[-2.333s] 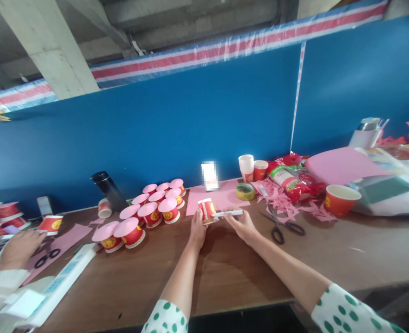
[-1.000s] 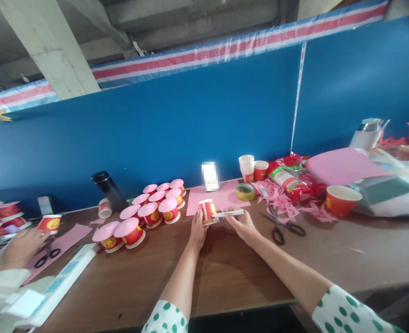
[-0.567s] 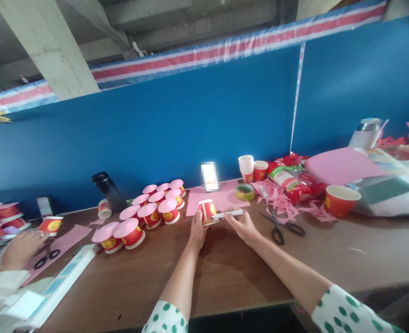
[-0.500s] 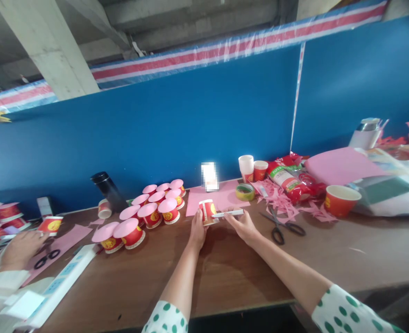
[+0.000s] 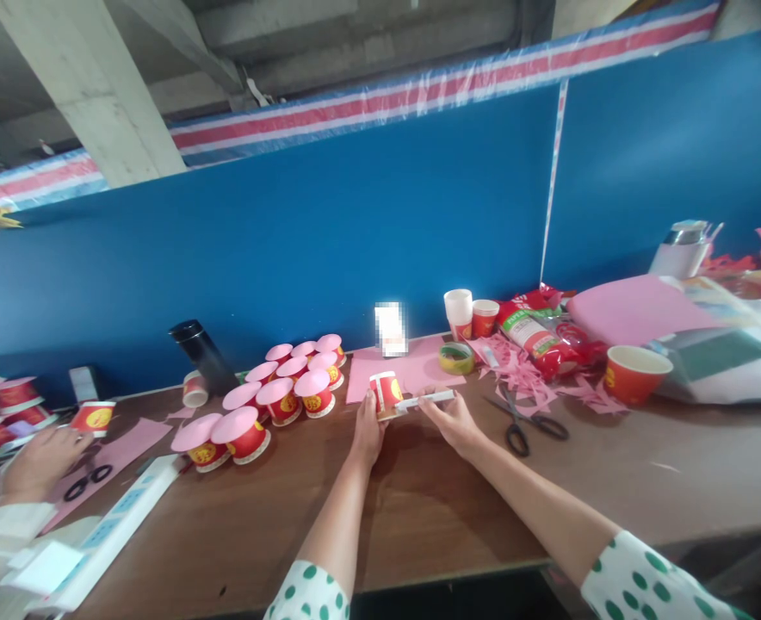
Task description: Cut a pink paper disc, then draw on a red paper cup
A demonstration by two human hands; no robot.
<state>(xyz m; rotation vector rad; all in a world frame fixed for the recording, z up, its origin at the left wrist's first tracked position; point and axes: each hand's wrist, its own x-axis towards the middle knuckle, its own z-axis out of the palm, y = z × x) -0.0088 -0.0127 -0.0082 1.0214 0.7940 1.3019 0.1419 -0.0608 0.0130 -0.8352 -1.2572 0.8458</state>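
Observation:
My left hand (image 5: 368,430) is closed around a red and white paper cup (image 5: 386,393) with a yellow emblem, held just above the table. In my right hand (image 5: 454,424) is a slim white pen-like tube (image 5: 427,399). Its tip meets the right side of the cup, low on the wall; whether it presses there I cannot tell. Beyond the cup lies a pink paper sheet (image 5: 362,379) with a roll of green-yellow tape (image 5: 454,357) on its right part. To the left stand several red paper cups (image 5: 248,441) topped with pink paper discs.
Black-handled scissors (image 5: 528,424) lie right of my right hand, near pink paper shreds (image 5: 516,370) and a large red cup (image 5: 635,375). White cups (image 5: 458,310) stand at the back. At left are a black bottle (image 5: 203,357), a power strip (image 5: 113,534) and another person's hand (image 5: 41,465).
The white tube tilts slightly differently against the cup, and its tip sits a little lower. My left hand and the cup have hardly moved. The other person's cup shifts slightly.

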